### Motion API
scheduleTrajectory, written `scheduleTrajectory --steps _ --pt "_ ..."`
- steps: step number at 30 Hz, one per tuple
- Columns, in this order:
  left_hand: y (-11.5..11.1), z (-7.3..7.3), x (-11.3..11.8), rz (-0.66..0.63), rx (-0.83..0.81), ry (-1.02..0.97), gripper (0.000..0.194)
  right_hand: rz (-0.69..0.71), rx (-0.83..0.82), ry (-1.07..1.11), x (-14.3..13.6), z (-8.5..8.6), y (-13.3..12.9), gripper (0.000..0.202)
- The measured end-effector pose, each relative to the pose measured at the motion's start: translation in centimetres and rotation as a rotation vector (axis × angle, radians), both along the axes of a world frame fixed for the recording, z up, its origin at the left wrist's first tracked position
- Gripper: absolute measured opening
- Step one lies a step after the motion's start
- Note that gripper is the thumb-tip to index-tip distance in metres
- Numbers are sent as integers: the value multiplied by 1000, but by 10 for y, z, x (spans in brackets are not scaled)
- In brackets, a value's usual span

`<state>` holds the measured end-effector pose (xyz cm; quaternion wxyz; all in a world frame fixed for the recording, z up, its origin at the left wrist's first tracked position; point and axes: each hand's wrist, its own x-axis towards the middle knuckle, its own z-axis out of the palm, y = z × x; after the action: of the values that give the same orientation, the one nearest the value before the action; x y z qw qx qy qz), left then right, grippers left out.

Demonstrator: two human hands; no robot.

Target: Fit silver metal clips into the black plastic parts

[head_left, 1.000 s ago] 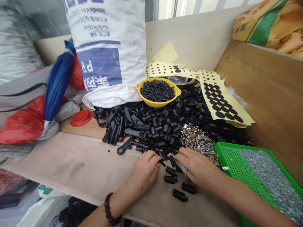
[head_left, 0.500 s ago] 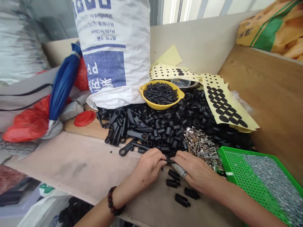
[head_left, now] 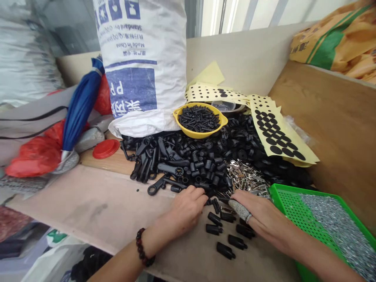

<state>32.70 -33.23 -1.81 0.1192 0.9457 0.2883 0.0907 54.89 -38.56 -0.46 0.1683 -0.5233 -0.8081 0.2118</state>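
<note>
Small clips (head_left: pixel 244 178) are gleaming, metallic. Black cylinders (head_left: pixel 225 250) are showing smooth, faintly glossy plastic. Green tray (head_left: pixel 302 211) is looking plastic; umbrella (head_left: pixel 80 111), cloth; dotted sheets (head_left: pixel 277 131), paper; side panel (head_left: pixel 335 113), matt wood.

A small-parts assembly workshop is suggested by the bench (head_left: pixel 88 207), on which black plastic parts (head_left: pixel 202 164) and thin metal pieces (head_left: pixel 243 176) are heaped. Silvery bits (head_left: pixel 331 211) are held in a green perforated tray (head_left: pixel 296 211) at right, and a printed sack (head_left: pixel 167 78) is stood far.

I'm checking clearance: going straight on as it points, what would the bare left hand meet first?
From the left hand, probably the pile of short black plastic cylinders; depth is unclear.
</note>
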Motion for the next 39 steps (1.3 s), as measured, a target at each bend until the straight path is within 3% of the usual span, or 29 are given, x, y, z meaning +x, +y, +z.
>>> scheduleTrajectory --steps 3,8,13,16,20,22,24,27,32,39 --pt "0 1 4 -29 82 182 18 4 22 -22 0 -3 -3 32" --pt "3 7 14 -85 179 299 12 18 41 -6 -5 -4 -6 35" --pt "15 7 13 -84 89 121 10 1 67 3 -3 3 -10 32" --pt "19 7 10 102 -143 -208 17 -7 172 6 -3 6 -14 31" --pt "10 11 16 415 -877 -795 27 -12 389 31 -10 6 -17 32" --pt "2 14 22 490 -1208 -986 31 12 432 3 -14 7 -16 29" --pt "-6 17 28 526 -1412 -1106 40 23 450 -39 -16 7 -16 27" --pt "-14 17 33 528 -1528 -1161 47 -12 504 -84 -15 5 -16 23" --pt "-19 9 32 492 -1622 -1121 42 -47 544 -99 -13 2 -17 23" --pt "-22 8 33 467 -1663 -1092 44 25 454 -130 -14 5 -20 23"
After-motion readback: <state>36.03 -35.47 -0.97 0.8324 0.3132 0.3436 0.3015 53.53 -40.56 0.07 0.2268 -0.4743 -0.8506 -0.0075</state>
